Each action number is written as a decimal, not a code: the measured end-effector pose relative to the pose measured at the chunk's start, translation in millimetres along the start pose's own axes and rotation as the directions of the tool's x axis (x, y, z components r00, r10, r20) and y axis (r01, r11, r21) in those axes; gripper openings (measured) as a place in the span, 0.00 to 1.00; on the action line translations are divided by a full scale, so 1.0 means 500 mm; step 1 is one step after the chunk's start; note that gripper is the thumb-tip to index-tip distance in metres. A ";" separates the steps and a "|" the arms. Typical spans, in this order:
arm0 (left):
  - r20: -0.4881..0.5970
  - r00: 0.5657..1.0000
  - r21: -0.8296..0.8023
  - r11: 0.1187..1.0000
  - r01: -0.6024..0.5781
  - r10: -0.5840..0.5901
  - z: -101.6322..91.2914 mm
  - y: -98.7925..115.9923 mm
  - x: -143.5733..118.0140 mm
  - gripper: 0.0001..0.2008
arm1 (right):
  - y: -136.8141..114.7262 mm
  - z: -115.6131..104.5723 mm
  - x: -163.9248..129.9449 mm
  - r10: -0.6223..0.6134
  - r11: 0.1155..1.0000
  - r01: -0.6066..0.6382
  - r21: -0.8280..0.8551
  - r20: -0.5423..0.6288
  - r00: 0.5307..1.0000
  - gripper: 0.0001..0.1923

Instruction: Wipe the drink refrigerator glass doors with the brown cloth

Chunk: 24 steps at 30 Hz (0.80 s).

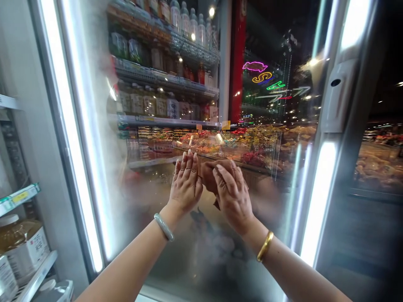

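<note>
Both my hands press against a fogged glass fridge door [201,251] that stands open in front of me. My left hand [186,184] lies flat on the glass with fingers together and upright, holding nothing; it has rings and a pale green bangle at the wrist. My right hand [231,195], with a gold bangle at the wrist, presses what looks like a brown cloth [208,174] to the glass just right of the left hand. Most of the cloth is hidden under the fingers.
Fridge shelves at the left hold a labelled jar [23,243] and price tags. Bright light strips [74,138] [316,201] run down the door frame. A white fitting [338,94] sits on the frame at upper right. Bottle shelves [163,102] and food displays show through the glass.
</note>
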<state>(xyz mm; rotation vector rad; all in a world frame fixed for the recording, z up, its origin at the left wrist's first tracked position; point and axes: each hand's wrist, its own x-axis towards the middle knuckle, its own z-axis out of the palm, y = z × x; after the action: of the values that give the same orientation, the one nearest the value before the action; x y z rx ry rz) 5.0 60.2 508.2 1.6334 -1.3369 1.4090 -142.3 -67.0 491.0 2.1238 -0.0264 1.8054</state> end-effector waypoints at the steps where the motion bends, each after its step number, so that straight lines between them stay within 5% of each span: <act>1: 0.002 1.000 -0.002 1.000 0.001 -0.001 0.000 0.005 0.003 0.39 | 0.010 -0.005 0.009 0.032 0.999 -0.033 -0.011 -0.027 0.999 0.39; 7: -0.019 1.000 -0.023 1.000 0.005 -0.006 0.016 0.037 0.024 0.39 | 0.007 0.004 0.084 0.093 0.995 -0.091 0.026 -0.069 0.993 0.37; 11: -0.012 1.000 -0.022 1.000 0.019 -0.020 0.032 0.051 0.017 0.40 | -0.001 -0.007 0.021 0.000 0.999 -0.001 0.049 0.019 1.000 0.37; 15: -0.010 1.000 -0.016 1.000 -0.012 0.011 0.036 0.071 0.013 0.41 | 0.043 -0.051 -0.046 0.005 1.000 -0.005 0.006 0.005 1.000 0.38; 20: -0.010 1.000 -0.016 1.000 -0.021 0.021 0.045 0.112 0.036 0.41 | 0.094 -0.076 0.014 0.132 0.990 -0.140 -0.022 -0.212 0.968 0.36; 24: -0.042 0.999 -0.020 0.999 -0.033 0.032 0.058 0.150 0.042 0.40 | 0.083 -0.065 0.010 0.051 0.999 -0.050 0.010 -0.188 0.981 0.35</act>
<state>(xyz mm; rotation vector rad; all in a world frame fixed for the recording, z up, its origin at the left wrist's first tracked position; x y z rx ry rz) -56.1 4.3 508.0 1.5676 -1.3554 1.4352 -182.4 -96.0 510.6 1.9635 -0.0286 2.0306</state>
